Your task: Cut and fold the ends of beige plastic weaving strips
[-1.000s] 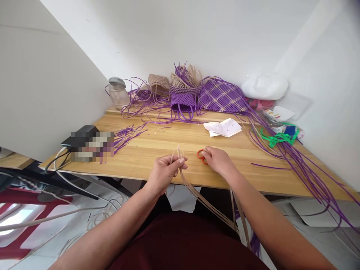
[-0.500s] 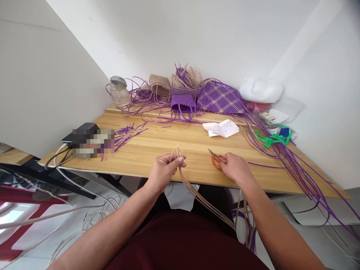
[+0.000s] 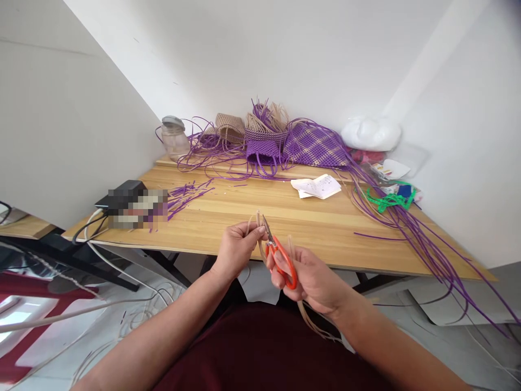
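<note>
My left hand [image 3: 236,248] is closed round a bunch of beige weaving strips [image 3: 257,220], whose ends stick up above the fingers and whose lengths trail down past my lap. My right hand [image 3: 311,277] grips orange-handled scissors [image 3: 279,259], blades pointing up-left and touching the strips just beside my left fingers. Both hands hover at the near edge of the wooden table [image 3: 260,212].
At the back of the table lie woven purple and beige baskets [image 3: 280,141], a glass jar [image 3: 174,137], loose purple strips [image 3: 407,222], folded paper [image 3: 317,186], a white bag [image 3: 372,133] and green cord [image 3: 388,200]. A black box with cables [image 3: 122,198] sits at left.
My right hand picked the scissors up off the table and carried them left to the strips. My left hand stayed where it was, holding the bunch.
</note>
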Tool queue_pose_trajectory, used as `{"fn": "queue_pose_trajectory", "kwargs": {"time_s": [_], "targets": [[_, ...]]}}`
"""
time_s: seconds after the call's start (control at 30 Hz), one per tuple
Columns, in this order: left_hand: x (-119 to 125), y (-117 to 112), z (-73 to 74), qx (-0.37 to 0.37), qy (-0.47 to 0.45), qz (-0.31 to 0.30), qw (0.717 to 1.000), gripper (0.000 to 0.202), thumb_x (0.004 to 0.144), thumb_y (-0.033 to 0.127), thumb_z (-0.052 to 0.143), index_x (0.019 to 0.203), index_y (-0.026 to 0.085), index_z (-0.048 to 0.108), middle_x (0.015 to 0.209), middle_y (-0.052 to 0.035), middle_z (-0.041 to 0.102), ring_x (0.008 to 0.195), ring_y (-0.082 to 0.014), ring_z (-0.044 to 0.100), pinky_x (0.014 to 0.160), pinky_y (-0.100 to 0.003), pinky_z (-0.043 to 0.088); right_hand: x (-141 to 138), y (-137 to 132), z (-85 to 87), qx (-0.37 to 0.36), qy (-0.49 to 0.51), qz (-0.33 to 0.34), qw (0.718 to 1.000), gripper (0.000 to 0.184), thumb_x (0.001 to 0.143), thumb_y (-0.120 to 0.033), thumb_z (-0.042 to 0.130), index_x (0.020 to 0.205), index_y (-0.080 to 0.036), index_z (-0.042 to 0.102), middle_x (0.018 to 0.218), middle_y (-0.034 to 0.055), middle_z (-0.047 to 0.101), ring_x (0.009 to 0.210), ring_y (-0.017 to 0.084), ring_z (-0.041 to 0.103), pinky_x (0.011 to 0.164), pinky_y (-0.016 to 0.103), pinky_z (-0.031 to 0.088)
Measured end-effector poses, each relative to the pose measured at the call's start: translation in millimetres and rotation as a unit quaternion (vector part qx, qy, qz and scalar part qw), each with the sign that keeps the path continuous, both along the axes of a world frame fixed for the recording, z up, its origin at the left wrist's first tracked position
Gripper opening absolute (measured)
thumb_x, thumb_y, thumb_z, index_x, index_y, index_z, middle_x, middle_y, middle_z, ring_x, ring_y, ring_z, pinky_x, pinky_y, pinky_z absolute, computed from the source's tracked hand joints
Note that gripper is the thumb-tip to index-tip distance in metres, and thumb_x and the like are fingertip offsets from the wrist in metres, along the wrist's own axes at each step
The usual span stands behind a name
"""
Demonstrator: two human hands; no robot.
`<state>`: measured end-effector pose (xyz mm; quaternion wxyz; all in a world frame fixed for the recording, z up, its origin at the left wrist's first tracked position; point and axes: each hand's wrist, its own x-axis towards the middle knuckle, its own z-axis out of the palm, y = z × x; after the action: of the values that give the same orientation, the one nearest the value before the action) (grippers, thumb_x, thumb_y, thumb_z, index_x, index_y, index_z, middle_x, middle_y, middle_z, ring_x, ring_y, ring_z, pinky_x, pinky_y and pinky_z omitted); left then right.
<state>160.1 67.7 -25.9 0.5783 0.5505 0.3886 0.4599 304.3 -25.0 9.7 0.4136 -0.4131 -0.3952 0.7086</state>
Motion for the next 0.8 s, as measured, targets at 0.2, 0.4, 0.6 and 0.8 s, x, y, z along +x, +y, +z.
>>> {"fn": "queue_pose_trajectory", "kwargs": {"time_s": [0.2,0.4,0.6,0.8], "targets": [[-2,-5,2.9,0.003,0.004,0.001,1.000,0.023,0.077,0.039,0.073,0.085,0.018,0.079,0.066,-0.0003,0.068,0.053,-0.0101,0.050,0.053,-0.024,0.037,-14,-3,0.6,-0.003,0.003,0.011,1.000,0.052,0.085,-0.068,0.053,0.083,-0.016,0.055,0.054,-0.0001,0.058,0.034,0.004,0.024,0.034,0.019,0.013],[-2,-7,1.8,0.046,0.007,-0.004,0.999,0.018,0.079,0.034,0.071,0.082,0.018,0.079,0.077,-0.0026,0.073,0.074,-0.0155,0.062,0.072,-0.025,0.046,-20,-1,0.5,-0.009,-0.008,-0.008,1.000,0.057,0.087,-0.072,0.045,0.077,-0.016,0.052,0.054,0.0028,0.060,0.033,0.004,0.025,0.035,0.019,0.014],[-4,-12,8.2,0.066,0.045,-0.008,0.997,0.019,0.081,0.033,0.068,0.079,0.017,0.078,0.073,-0.0002,0.071,0.068,-0.0142,0.059,0.066,-0.024,0.044,-18,5,-2.0,0.007,-0.010,-0.027,1.000,0.057,0.088,-0.072,0.045,0.076,-0.016,0.053,0.054,0.0030,0.060,0.033,0.004,0.025,0.035,0.019,0.015],[-5,-8,5.3,0.075,0.030,-0.013,0.997,0.017,0.081,0.031,0.068,0.078,0.017,0.078,0.068,-0.0005,0.069,0.069,-0.0152,0.059,0.068,-0.025,0.044,-25,3,0.2,0.013,-0.008,-0.065,0.998,0.054,0.087,-0.069,0.049,0.067,-0.018,0.047,0.046,-0.0010,0.050,0.035,0.006,0.028,0.034,0.018,0.014]]}}
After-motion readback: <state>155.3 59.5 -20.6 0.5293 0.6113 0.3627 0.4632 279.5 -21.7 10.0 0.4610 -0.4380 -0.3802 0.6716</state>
